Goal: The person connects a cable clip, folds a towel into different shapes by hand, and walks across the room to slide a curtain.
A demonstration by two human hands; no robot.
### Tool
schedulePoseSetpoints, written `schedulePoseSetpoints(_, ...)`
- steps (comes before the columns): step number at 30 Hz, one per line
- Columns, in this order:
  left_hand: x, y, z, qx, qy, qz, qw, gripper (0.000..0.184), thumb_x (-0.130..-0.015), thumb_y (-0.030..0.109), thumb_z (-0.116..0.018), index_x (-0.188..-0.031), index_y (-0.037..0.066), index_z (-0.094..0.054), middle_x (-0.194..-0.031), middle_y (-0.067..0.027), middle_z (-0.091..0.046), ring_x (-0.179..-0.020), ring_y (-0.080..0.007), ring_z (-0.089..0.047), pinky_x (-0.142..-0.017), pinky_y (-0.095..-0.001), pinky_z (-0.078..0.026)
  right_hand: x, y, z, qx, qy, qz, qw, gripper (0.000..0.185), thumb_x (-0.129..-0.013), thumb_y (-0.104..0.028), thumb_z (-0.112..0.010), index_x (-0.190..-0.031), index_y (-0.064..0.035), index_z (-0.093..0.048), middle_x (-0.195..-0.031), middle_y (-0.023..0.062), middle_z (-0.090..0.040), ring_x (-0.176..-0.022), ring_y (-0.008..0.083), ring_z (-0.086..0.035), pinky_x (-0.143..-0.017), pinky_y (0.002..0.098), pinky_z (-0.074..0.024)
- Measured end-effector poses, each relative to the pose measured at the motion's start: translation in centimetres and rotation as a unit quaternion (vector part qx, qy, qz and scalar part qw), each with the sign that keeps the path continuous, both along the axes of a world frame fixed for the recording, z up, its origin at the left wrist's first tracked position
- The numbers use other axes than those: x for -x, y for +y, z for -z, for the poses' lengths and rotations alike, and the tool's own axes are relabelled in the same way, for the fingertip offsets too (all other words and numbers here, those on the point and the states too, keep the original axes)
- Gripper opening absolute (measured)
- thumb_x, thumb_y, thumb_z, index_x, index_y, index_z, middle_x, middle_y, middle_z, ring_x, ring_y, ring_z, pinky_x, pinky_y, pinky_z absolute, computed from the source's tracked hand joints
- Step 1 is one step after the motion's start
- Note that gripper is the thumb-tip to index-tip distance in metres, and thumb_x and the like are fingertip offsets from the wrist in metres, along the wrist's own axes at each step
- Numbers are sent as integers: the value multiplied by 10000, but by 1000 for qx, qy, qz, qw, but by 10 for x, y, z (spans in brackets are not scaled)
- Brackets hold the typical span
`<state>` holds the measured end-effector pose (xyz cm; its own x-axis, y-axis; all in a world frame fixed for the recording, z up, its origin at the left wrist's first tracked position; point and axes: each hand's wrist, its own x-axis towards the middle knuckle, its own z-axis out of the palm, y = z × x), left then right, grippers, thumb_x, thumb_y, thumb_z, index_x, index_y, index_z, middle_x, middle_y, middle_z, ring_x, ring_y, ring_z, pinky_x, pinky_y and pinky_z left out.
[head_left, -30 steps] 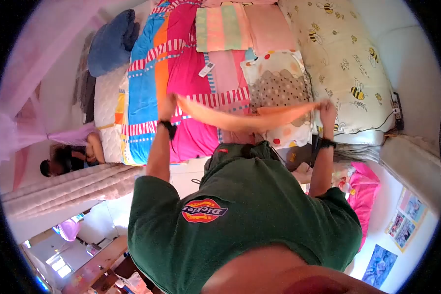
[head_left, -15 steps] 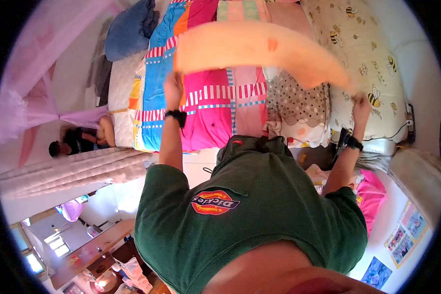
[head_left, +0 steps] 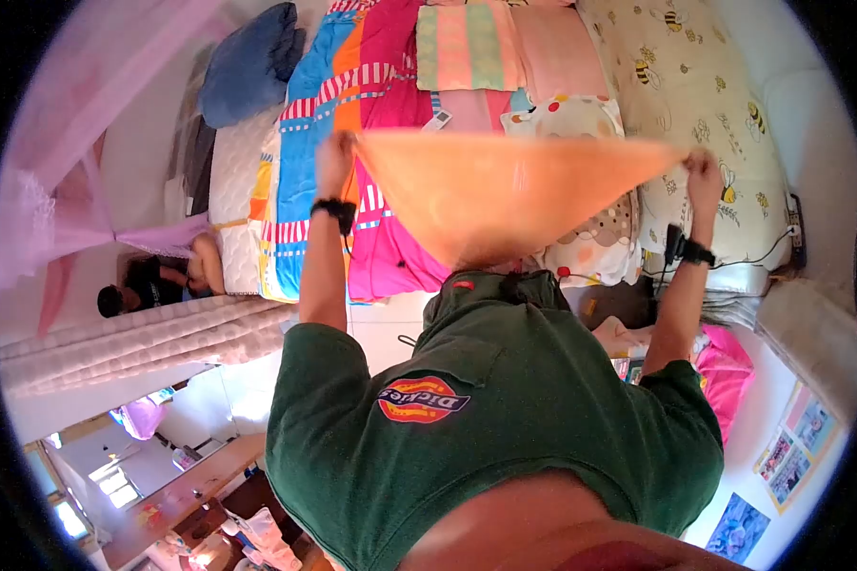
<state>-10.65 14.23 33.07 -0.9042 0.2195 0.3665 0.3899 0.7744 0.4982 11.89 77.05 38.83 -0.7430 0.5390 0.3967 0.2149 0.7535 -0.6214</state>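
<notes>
An orange cloth (head_left: 514, 186) is stretched between my two hands above the bed, its top edge nearly straight. The lower part sags toward my waist and is blurred by motion. My left hand (head_left: 335, 164) pinches one corner, over the striped quilt. At the other corner, my right hand (head_left: 703, 179) grips the cloth beside the bee-print bedding. Behind the cloth lies a dotted pillow (head_left: 567, 116), partly hidden by it. Each of my wrists has a black strap device.
A multicoloured quilt (head_left: 395, 90), a folded pastel blanket (head_left: 468, 48) and bee-print bedding (head_left: 667, 86) cover the bed. A small white device (head_left: 438, 121) lies on the quilt. A blue cushion (head_left: 249, 67) is at far left. Another person (head_left: 157, 284) is beyond the bed's left side.
The cloth was billowing up in an arc beyond my hands; now it has swung down toward my body and is pulled taut along its top edge. The folded blanket and dotted pillow are more exposed.
</notes>
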Motion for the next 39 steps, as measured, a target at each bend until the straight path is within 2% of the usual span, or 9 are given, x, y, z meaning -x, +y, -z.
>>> schedulePoseSetpoints(4,16,26,-126,-70,223,-66,970,128,-856,104,-532,-900,12,-609,-841,-206,-611,-775,-383,-593,-633,-409,-465,23,-5,-88,16,169,-7,985,237,-923,-173,-487,-997,26,-592,-901,133,-655,-835,174,-634,-752,281,-483)
schedulePoseSetpoints(8,0,23,-140,-160,300,-73,937,97,-853,71,-540,-907,15,-598,-835,-193,-610,-774,-377,-591,-663,-381,-470,3,-21,-107,3,235,19,972,234,-924,-172,-496,-1016,21,-593,-932,105,-655,-837,161,-627,-768,273,-479)
schedulePoseSetpoints(13,-60,-13,-9,-37,39,-8,999,130,-841,88,-533,-894,-15,-593,-848,-224,-602,-799,-407,-573,-656,-422,-461,-52,8,18,23,-97,-73,992,201,-908,-154,-481,-861,7,-590,-748,101,-632,-711,184,-597,-692,318,-470)
schedulePoseSetpoints(16,-114,-53,111,77,-142,25,987,230,-870,183,-484,-908,-10,-603,-898,-238,-606,-837,-418,-576,-699,-482,-457,-98,-4,117,190,-229,-61,953,121,-685,-52,-590,-796,-4,-594,-728,148,-641,-648,234,-629,-600,340,-495)
schedulePoseSetpoints(21,-183,-66,133,50,-279,-11,959,194,-833,191,-529,-859,15,-606,-854,-221,-622,-836,-394,-599,-674,-441,-479,-153,-16,203,99,-352,-88,927,170,-790,-119,-545,-796,41,-600,-671,181,-608,-551,275,-638,-507,369,-490)
schedulePoseSetpoints(24,-172,-66,132,75,-276,1,958,167,-815,158,-522,-854,24,-612,-851,-216,-624,-805,-394,-603,-671,-430,-484,-132,-28,159,206,-356,-52,910,182,-727,-147,-602,-807,15,-627,-767,222,-632,-717,330,-645,-618,394,-502)
schedulePoseSetpoints(26,-145,-44,101,76,-246,-10,966,151,-809,139,-527,-855,22,-611,-843,-213,-624,-802,-389,-604,-660,-422,-483,-108,-24,145,-35,-261,-124,957,142,-798,-66,-525,-851,35,-609,-656,140,-609,-609,199,-645,-501,306,-499)
schedulePoseSetpoints(28,-102,-45,103,144,-153,59,976,165,-822,138,-530,-900,22,-616,-845,-213,-622,-808,-388,-603,-658,-413,-481,-75,-7,143,110,-176,-114,972,188,-813,-66,-509,-946,26,-606,-699,123,-627,-644,169,-636,-496,289,-495)
schedulePoseSetpoints(39,-4,-26,-104,-109,47,-17,993,148,-857,139,-553,-896,21,-632,-781,-170,-633,-724,-310,-633,-635,-360,-488,-25,-33,-87,132,31,-37,990,227,-909,-220,-526,-992,-30,-619,-673,10,-549,-580,67,-490,-476,208,-395)
